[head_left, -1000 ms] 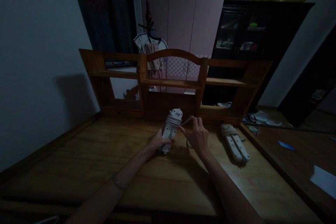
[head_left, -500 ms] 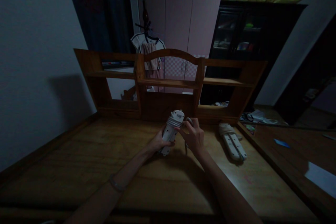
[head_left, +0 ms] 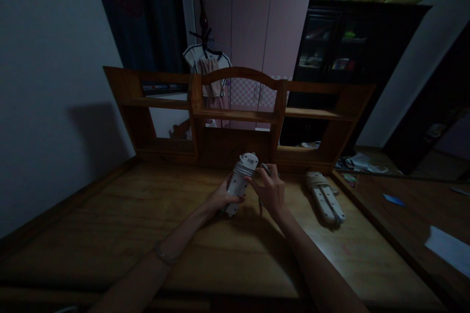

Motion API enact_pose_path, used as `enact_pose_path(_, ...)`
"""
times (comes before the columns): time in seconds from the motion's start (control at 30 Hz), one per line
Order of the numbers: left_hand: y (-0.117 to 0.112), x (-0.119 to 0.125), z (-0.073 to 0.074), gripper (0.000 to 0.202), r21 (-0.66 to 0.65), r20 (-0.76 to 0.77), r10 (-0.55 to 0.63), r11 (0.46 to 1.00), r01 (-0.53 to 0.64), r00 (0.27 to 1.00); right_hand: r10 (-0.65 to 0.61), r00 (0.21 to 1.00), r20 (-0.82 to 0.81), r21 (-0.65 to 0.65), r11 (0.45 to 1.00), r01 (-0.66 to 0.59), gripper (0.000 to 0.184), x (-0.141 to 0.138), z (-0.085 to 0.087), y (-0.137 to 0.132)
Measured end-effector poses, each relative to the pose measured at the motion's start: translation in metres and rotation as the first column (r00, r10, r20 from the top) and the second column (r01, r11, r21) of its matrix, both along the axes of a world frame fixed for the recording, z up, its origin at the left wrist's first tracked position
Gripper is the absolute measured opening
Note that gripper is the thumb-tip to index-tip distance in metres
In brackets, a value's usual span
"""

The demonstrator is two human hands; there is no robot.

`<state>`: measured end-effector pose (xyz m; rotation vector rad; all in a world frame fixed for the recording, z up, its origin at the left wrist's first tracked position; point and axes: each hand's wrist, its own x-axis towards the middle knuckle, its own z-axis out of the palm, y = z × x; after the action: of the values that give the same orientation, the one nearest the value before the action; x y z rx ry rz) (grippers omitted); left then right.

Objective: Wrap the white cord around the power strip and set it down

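Observation:
A white power strip (head_left: pixel 238 187), its underside with a label facing up, is tilted above the desk. Several turns of its pale cord (head_left: pixel 245 168) wrap round its upper part. My left hand (head_left: pixel 223 197) is closed round the strip's lower left side, thumb across it. Against the wrapped turns, the fingers of my right hand (head_left: pixel 270 188) pinch the cord, and a loop of it sticks up behind them. A loose length hangs below that hand. To the right, a second power strip (head_left: pixel 326 200) lies on the desk with its cord wound round its far end.
The wooden desk (head_left: pixel 147 225) carries a shelf unit (head_left: pixel 235 116) along its back edge. A wall (head_left: pixel 55 107) borders the left side. On the right, a lower brown surface (head_left: pixel 396 225) holds a white sheet (head_left: pixel 448 249) and a small blue card (head_left: pixel 394 200).
Both hands and the power strip stay almost in place. Only a very slight shift of the view shows.

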<state>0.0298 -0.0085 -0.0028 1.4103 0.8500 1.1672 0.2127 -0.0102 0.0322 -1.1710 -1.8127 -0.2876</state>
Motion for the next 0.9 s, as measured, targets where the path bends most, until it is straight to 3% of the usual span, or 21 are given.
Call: enact_pose_path(0.9, 0.0012, 0.0005, 0.0015, 0.075, 0.033, -0.038, 0.035, 0.999, -0.033, 0.999, -0.037, 0.999, 0.014, -0.012, 0.999, 0.037, 0.032, -0.0009, -0.0033, 0.0026)
